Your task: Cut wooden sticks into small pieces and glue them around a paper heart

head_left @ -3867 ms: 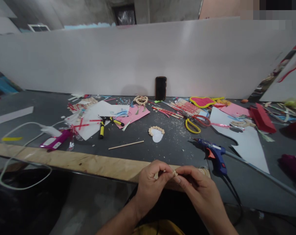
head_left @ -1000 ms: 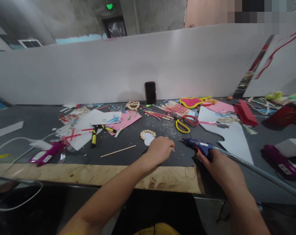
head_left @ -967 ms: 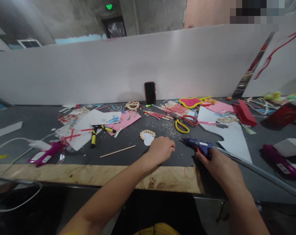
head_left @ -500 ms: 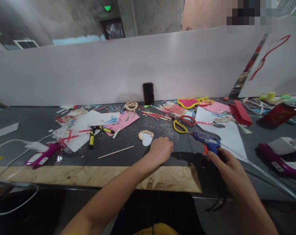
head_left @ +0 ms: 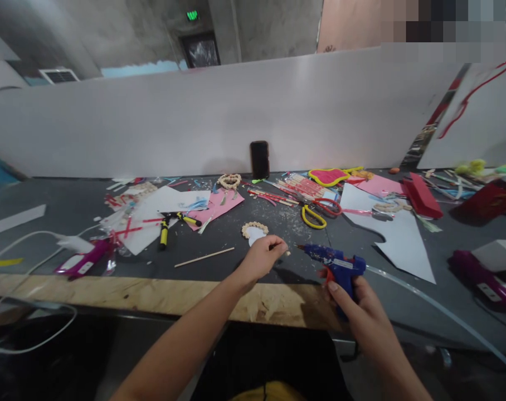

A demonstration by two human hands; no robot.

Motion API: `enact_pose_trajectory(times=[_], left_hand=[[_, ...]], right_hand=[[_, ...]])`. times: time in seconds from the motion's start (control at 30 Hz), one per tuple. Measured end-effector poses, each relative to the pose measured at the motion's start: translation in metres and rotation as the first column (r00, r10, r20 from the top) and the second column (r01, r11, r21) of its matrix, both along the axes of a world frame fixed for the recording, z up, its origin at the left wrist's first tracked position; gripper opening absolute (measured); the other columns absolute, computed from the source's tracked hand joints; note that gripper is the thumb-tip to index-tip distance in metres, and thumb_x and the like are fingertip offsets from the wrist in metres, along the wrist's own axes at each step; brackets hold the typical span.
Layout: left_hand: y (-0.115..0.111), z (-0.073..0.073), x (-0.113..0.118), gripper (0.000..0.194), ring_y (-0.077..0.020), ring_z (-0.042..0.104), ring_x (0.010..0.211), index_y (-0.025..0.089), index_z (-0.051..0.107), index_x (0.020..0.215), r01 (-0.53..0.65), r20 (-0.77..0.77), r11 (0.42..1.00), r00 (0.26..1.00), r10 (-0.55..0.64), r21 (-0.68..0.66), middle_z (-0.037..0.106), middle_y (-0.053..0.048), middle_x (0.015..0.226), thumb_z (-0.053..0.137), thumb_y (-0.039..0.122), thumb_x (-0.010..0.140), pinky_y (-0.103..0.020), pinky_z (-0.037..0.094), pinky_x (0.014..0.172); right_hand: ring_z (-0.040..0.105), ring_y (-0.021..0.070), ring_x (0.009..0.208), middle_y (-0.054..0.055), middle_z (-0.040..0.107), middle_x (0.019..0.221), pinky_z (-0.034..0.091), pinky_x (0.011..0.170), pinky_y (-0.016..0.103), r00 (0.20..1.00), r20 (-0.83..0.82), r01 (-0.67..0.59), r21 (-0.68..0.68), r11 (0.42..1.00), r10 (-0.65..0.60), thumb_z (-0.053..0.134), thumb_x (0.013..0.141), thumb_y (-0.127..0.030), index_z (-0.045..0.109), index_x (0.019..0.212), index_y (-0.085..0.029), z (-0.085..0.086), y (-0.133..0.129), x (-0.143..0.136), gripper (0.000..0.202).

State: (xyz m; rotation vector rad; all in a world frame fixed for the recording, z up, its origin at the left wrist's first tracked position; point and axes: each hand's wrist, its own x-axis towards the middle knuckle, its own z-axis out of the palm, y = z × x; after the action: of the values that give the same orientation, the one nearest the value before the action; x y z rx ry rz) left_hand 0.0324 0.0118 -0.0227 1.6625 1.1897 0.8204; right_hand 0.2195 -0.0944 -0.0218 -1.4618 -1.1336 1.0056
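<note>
My right hand [head_left: 357, 301] is wrapped round the handle of a blue glue gun [head_left: 339, 264], with a finger at its orange trigger. A long clear glue stick [head_left: 420, 298] trails from the gun's back end. Between the fingertips of my left hand [head_left: 263, 257] is a small pale wooden piece [head_left: 287, 253], and the gun's nozzle points at it from a short way off. Just beyond my left hand lies a white paper heart [head_left: 255, 234], partly hidden by it. Small wooden pieces [head_left: 253, 225] line the heart's upper edge.
A thin wooden stick [head_left: 205, 257] lies left of my left hand. Yellow-and-black pliers [head_left: 164, 231], scissors [head_left: 314, 216], a beaded ring [head_left: 229, 181] and white paper [head_left: 397, 239] are scattered around. A phone [head_left: 259, 160] leans on the partition. Purple devices [head_left: 86, 259] sit at both sides.
My right hand has brought the glue gun left and raised it near my left hand. My left hand has turned, and the small wooden piece now shows at its fingertips.
</note>
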Motion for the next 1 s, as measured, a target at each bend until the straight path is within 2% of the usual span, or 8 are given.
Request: enact_pose_trajectory(times=[0.13, 0.37, 0.7, 1.0], left_hand=[[-0.003, -0.005, -0.002, 0.036, -0.0064, 0.035, 0.047, 0.014, 0.059, 0.077, -0.007, 0.183, 0.989, 0.983, 0.034, -0.147, 0.048, 0.003, 0.060, 0.053, 0.049, 0.078, -0.019, 0.028, 0.047], [-0.008, -0.006, -0.001, 0.041, -0.0027, 0.025, 0.045, 0.013, 0.057, 0.075, 0.035, 0.389, 0.962, 0.918, 0.076, -0.272, 0.054, 0.001, 0.069, 0.060, 0.054, 0.071, -0.017, 0.020, 0.043], [-0.010, -0.008, 0.001, 0.036, -0.0031, 0.032, 0.048, 0.013, 0.059, 0.074, 0.028, 0.442, 0.949, 0.889, 0.120, -0.313, 0.057, 0.001, 0.070, 0.064, 0.048, 0.071, -0.016, 0.022, 0.044], [-0.010, -0.007, 0.002, 0.036, -0.0025, 0.030, 0.046, 0.013, 0.060, 0.073, 0.029, 0.467, 0.946, 0.874, 0.132, -0.321, 0.056, 0.001, 0.068, 0.066, 0.048, 0.069, -0.017, 0.020, 0.043]], right_hand=[[0.058, 0.0178, 0.073, 0.006, 0.065, 0.083, 0.048, 0.064, 0.028, 0.994, 0.114, -0.012, 0.046, 0.999, 0.007, 0.057, 0.077, -0.049, 0.059, 0.097, -0.017, -0.005, -0.003, -0.009, 0.038], [0.056, 0.0183, 0.073, 0.005, 0.062, 0.079, 0.046, 0.063, 0.029, 0.956, 0.293, -0.059, 0.119, 0.991, 0.021, 0.050, 0.083, -0.045, 0.058, 0.097, -0.017, -0.016, -0.008, -0.009, 0.032], [0.053, 0.0176, 0.072, 0.005, 0.058, 0.083, 0.043, 0.063, 0.029, 0.927, 0.375, -0.074, 0.137, 0.988, 0.018, 0.045, 0.086, -0.046, 0.055, 0.100, -0.018, -0.015, -0.012, -0.009, 0.033], [0.054, 0.0181, 0.071, 0.005, 0.058, 0.079, 0.044, 0.060, 0.029, 0.924, 0.380, -0.085, 0.118, 0.989, 0.034, 0.045, 0.086, -0.047, 0.056, 0.100, -0.017, -0.011, -0.011, -0.009, 0.034]])
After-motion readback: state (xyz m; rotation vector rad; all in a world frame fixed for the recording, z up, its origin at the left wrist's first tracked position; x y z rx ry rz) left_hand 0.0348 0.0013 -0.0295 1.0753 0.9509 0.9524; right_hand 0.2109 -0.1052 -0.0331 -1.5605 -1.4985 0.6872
